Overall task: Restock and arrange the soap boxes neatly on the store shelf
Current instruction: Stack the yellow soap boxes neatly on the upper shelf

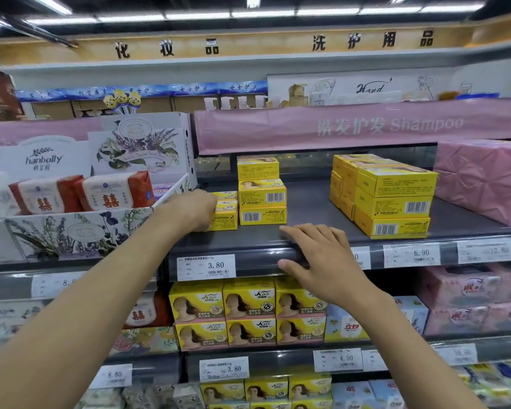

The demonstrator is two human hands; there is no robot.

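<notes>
Sliding the short stack of yellow soap boxes (226, 212) flush against the three-high stack (261, 191) looked like the step in hand. The left hand (194, 211) curled its fingers round the short stack's left side, at the left end of the dark shelf (310, 202). Pushing low, without lifting, would have kept the fronts level. The right hand (322, 255) rested straight-fingered on the shelf lip, holding nothing. A larger yellow stack (393, 199) stood well apart.

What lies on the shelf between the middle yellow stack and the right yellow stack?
Nothing: the shelf is bare between middle stack and right stack, head view.
</notes>
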